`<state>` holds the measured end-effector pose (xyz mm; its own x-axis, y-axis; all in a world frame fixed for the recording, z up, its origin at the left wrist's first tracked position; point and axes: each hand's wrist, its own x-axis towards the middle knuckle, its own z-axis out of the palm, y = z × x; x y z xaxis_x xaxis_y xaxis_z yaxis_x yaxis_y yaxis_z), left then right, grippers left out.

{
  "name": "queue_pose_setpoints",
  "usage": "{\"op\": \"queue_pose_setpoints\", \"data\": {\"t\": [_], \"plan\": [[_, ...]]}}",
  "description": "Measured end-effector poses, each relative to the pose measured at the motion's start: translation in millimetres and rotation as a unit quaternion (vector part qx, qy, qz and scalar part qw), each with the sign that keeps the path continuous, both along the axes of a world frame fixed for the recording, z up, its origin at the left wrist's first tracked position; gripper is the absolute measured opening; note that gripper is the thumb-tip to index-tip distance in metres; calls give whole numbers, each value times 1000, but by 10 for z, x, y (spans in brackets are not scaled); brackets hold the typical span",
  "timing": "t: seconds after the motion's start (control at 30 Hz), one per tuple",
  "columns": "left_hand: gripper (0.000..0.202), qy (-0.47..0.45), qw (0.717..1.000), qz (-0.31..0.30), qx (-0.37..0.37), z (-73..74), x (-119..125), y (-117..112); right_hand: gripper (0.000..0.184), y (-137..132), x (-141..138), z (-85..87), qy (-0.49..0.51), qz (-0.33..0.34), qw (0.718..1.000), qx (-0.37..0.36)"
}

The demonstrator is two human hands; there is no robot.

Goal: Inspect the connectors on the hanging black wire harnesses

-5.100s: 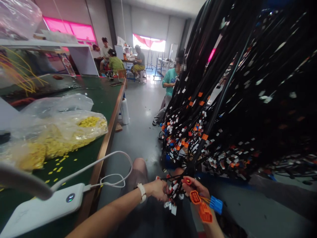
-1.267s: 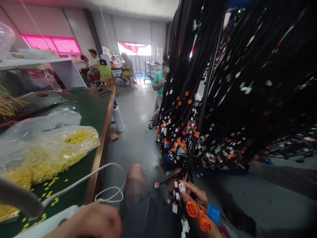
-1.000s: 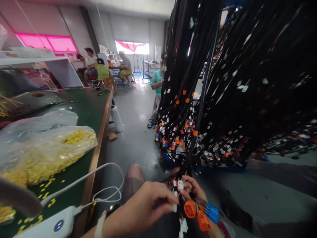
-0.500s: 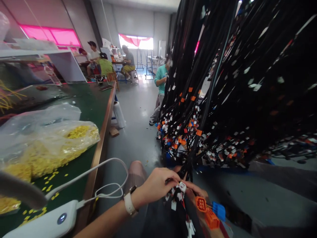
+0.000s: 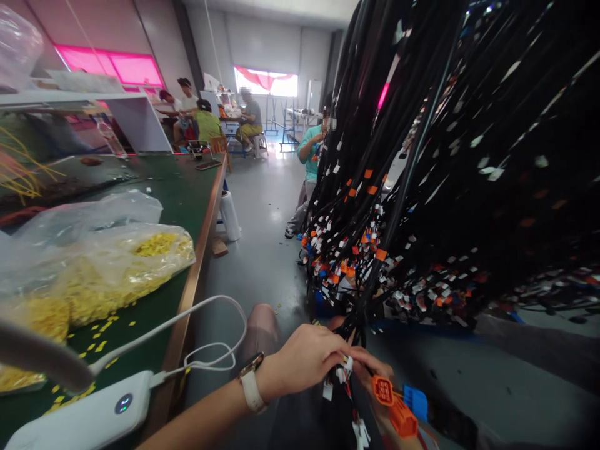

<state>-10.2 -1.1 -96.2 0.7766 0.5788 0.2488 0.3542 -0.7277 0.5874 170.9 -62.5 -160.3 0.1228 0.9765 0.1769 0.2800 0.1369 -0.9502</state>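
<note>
My left hand (image 5: 307,357), with a watch on its wrist, is closed in a pinch at a small white connector (image 5: 347,364). The connector sits at the end of thin wires, and my fingertips partly cover it. Close against it is my right hand (image 5: 370,365), its fingers closed around the wires of a black wire harness (image 5: 357,322). Over the right wrist lie an orange connector (image 5: 383,390), a second orange connector (image 5: 403,419) and a blue connector (image 5: 415,402). White tags (image 5: 360,434) dangle below on red and black wires.
A large mass of hanging black harnesses (image 5: 398,156) fills the right side. On the green table (image 5: 182,187) at left lie a bag of small yellow parts (image 5: 107,284) and a white power bank (image 5: 89,409) with a cable (image 5: 206,301). A co-worker (image 5: 310,153) sits beyond.
My left fingers have turned over the white connector, covering more of its face. The view has shifted slightly left, and the co-worker in teal has raised a hand.
</note>
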Motion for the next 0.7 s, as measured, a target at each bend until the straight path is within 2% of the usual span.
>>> {"op": "queue_pose_setpoints", "data": {"t": [0.13, 0.27, 0.4, 0.47, 0.7], "plan": [[18, 18, 999, -28, 19, 25, -15, 9, 16, 12, 9, -37, 32, 47, 998, 18], [18, 49, 998, -36, 29, 58, -33, 24, 18, 12, -13, 22, 31, 45, 998, 17], [16, 61, 996, -53, 44, 93, -39, 27, 22, -6, -43, 142, 4, 34, 999, -34], [16, 64, 995, -58, 57, 112, -38, 22, 23, -14, -50, 181, 3, 31, 999, -37], [18, 79, 988, -68, 110, 139, -40, 0, 26, -11, -49, 207, -12, 43, 998, -46]]}}
